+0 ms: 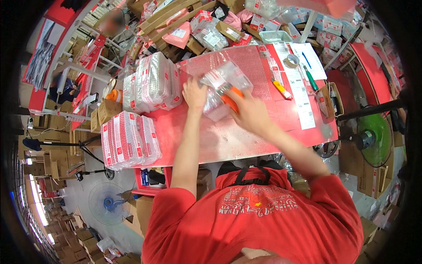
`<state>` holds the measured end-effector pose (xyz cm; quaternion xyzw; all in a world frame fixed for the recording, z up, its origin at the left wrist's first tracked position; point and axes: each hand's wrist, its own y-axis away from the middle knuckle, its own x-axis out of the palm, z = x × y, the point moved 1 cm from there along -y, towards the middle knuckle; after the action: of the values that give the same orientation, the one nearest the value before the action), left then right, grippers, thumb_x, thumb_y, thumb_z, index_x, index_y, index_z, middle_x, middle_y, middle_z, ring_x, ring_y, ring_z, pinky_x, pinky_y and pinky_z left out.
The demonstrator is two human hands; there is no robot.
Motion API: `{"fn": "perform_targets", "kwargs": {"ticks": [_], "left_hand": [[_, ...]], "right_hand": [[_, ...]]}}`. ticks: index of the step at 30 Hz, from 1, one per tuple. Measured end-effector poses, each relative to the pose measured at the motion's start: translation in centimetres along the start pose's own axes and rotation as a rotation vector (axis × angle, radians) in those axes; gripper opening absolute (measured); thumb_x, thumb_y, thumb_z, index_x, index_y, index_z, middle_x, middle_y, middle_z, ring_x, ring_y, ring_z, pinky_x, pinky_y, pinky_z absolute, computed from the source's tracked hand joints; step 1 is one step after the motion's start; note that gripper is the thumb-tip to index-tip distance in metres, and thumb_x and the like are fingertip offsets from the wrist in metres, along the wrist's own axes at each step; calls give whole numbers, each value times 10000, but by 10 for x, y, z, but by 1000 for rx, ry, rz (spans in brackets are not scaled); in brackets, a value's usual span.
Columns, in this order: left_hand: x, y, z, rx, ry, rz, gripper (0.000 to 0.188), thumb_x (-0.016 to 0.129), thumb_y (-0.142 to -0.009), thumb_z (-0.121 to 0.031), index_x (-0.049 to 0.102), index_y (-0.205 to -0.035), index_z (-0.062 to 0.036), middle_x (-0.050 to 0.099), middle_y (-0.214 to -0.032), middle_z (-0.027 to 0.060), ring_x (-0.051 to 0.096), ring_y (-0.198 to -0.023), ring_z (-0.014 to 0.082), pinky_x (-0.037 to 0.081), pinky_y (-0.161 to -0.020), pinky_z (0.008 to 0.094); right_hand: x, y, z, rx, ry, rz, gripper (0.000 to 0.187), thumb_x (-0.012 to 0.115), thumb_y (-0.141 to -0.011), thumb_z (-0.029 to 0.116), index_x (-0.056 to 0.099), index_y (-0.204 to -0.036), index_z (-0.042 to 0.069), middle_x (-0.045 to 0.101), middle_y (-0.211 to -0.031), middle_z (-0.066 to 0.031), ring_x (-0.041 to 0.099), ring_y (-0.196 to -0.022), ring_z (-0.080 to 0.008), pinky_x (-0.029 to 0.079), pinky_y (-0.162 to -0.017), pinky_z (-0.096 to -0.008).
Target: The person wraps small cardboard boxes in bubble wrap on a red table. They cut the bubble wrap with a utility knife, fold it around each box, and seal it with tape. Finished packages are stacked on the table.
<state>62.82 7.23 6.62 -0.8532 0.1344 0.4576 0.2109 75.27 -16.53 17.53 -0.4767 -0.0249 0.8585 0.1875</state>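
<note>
A bubble-wrapped package point(240, 75) lies tilted on the red table, wrapped in clear plastic. My left hand point(195, 93) grips its left edge, fingers bent against the wrap. In my right hand point(251, 111) is an orange tape dispenser point(233, 99), pressed to the top of the package; some of my fingers are hidden behind it. Beneath the package's far side spreads a sheet of bubble wrap point(257, 59). Left of my left hand stand wrapped parcels point(151, 81), with another row of wrapped parcels point(127, 138) nearer me.
On the right of the red table point(220, 145) lie a yellow cutter point(281, 89), a tape roll point(291, 61), a green tool point(310, 78) and a label strip point(301, 99). Parcels heap up behind. A green fan point(373, 140) stands at right, another fan point(108, 203) at lower left.
</note>
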Motion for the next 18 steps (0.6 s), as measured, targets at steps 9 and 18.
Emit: {"fn": "perform_targets", "kwargs": {"ticks": [9, 18], "left_hand": [[27, -114, 60, -92, 292, 212, 536, 688, -925, -406, 712, -1425, -215, 729, -1376, 221, 664, -1315, 443, 498, -1124, 485], [14, -77, 52, 133, 317, 158, 554, 685, -927, -284, 685, -1455, -118, 686, -1441, 233, 629, -1364, 426, 468, -1159, 481]], "right_hand": [[133, 91, -81, 162, -18, 81, 495, 733, -906, 209, 639, -1391, 187, 674, -1070, -222, 722, -801, -439, 602, -719, -573], [164, 31, -59, 14, 598, 1073, 300, 768, -883, 275, 839, -1159, 183, 806, -1226, -138, 783, -1131, -317, 645, -851, -465]]}}
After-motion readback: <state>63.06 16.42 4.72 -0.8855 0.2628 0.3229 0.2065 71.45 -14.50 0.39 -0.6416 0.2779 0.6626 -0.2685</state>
